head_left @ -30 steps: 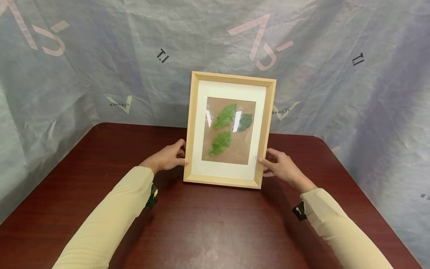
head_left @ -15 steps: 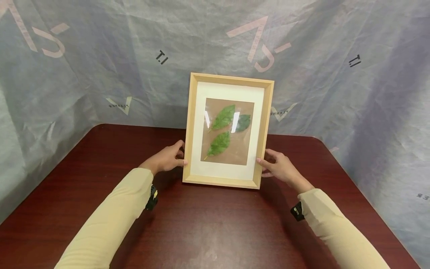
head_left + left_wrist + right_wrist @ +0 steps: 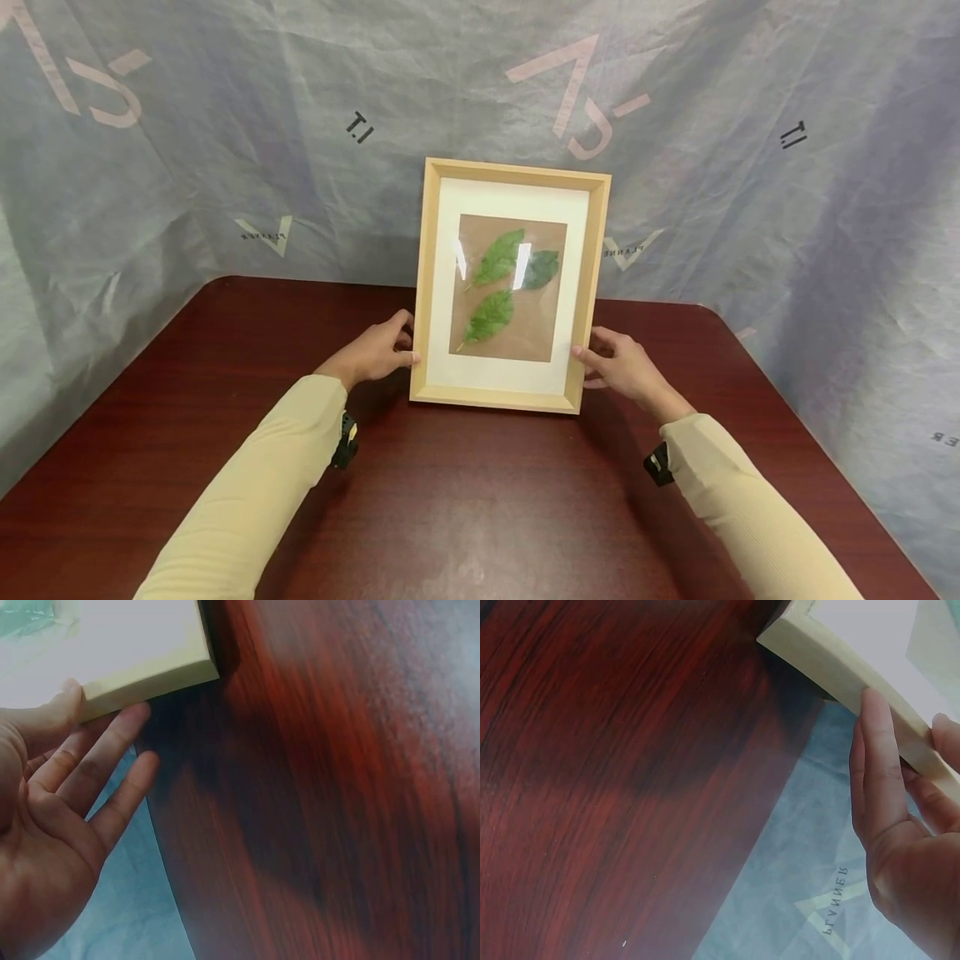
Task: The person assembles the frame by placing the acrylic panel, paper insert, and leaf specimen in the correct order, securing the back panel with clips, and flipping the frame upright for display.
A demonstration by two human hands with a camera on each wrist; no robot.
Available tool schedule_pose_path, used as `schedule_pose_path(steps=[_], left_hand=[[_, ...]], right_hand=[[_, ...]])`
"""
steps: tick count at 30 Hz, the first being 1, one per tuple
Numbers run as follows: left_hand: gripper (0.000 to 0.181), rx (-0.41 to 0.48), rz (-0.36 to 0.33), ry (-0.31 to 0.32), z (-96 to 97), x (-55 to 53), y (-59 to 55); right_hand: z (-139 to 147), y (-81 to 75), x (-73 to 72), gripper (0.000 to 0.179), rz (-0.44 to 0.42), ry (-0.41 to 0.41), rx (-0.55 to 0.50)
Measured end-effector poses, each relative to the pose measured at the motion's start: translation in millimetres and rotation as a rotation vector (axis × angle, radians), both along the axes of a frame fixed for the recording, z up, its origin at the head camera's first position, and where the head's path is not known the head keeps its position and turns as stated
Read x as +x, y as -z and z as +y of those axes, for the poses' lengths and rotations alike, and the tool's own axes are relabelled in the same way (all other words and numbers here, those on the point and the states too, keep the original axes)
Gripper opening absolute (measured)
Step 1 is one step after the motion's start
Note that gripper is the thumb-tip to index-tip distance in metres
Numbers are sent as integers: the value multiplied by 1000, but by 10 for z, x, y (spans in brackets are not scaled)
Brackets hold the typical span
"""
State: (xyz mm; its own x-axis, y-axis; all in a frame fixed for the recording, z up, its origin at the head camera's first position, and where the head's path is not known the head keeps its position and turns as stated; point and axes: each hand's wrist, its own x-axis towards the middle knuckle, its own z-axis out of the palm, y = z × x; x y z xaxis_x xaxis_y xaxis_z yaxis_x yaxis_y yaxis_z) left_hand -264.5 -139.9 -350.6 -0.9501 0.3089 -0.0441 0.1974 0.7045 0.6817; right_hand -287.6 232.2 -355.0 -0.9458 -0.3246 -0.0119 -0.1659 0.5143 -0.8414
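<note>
A light wooden picture frame (image 3: 495, 400) stands nearly upright toward the back of the table, tipped slightly in the head view. Inside it, a white mat surrounds a brown panel with three green leaves (image 3: 489, 317); the glass shows bright reflections. My left hand (image 3: 377, 348) grips the frame's left side low down, thumb on the front edge and fingers partly behind. On the opposite side my right hand (image 3: 624, 363) holds the lower right edge, its thumb on the front. The wrist views show the frame's corner (image 3: 176, 671) between thumb and fingers. The frame's back is hidden.
The dark red-brown wooden table (image 3: 465, 500) has rounded back corners. Behind and beside it hangs a grey fabric sheet (image 3: 315, 100) with printed letters and marks. Each wrist carries a small black device (image 3: 347, 442) below a beige sleeve (image 3: 247, 492).
The frame has shifted very slightly left, then a little upward in the head view. Both hands have kept their hold on its sides throughout.
</note>
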Motion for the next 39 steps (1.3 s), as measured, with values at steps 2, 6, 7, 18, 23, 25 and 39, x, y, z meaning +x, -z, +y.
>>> schedule_pose_path(steps=[2,6,7,18,23,25,39], left_hand=[[38,3,2,-4,11,-2,3],[38,7,0,-9,29,-8,13],[38,11,-2,-10,32,-9,15],[38,18,-12,-5,36,2,17],[39,7,-4,-10,46,-6,23],[40,2,0,-18,50,-8,22],[45,-2,-13,-27,56,-9,29]], right_hand=[[5,2,-15,53,1,9,10],[14,-2,-30,53,1,17,23],[14,-6,-29,53,2,15,23],[8,-12,-39,53,21,19,36],[11,-15,-59,54,27,31,50],[9,-16,-67,54,26,32,49],[-5,15,-91,50,35,38,49]])
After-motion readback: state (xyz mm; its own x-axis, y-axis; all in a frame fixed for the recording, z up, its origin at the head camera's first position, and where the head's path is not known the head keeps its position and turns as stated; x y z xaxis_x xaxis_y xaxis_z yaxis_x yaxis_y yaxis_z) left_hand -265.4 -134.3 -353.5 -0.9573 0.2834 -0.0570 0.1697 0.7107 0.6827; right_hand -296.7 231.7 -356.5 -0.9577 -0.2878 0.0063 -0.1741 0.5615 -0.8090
